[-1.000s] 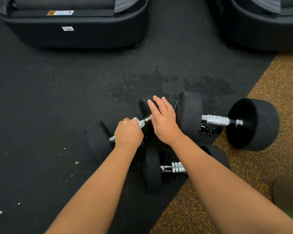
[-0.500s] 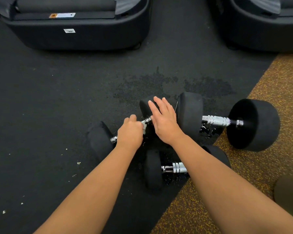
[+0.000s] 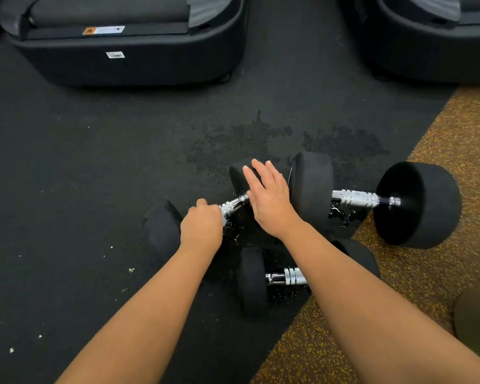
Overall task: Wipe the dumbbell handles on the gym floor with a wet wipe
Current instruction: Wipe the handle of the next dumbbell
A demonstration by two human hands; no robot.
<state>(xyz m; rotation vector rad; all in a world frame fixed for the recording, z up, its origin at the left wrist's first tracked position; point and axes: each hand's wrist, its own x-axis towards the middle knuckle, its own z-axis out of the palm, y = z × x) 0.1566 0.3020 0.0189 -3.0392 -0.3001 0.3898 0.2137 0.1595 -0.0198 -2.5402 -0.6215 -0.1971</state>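
We count three dumbbells on the black floor (image 3: 67, 167) | left hand (image 3: 201, 227) clenched round the handle (image 3: 233, 205) of the left dumbbell (image 3: 161, 231), likely over a white wipe, barely visible | right hand (image 3: 270, 202) flat, released, on its far head (image 3: 240, 176) | open floor leftward.

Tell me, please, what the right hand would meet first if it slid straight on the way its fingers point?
The right hand lies flat on a dumbbell head, fingers pointing away. Straight on, it would probably leave that head and meet the wet patch on the black floor.
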